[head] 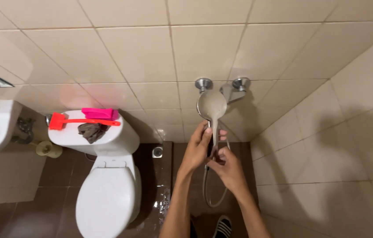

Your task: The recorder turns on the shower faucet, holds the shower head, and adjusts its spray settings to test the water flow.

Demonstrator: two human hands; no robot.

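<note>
Head view: both hands' fingers closed around shower head [212,105] handle, left hand [197,150], right hand [228,167], near corner wall [349,132]

Shower head [212,105]: round, flat, metallic grey disc on a slim straight handle, just right of frame centre. Held upright, disc uppermost, its face turned toward the camera; face looks dull and speckled. Disc sits just below and between the two round chrome wall fittings of the tap. Handle runs down from the disc into the two hands at mid-frame and is mostly covered there.

Hose [207,194]: thin, grey, flexible. Leaves the lower end of the handle beneath the hands, hangs down toward the lower centre of the frame, curves into a narrow loop and rises again on the right side.
</note>
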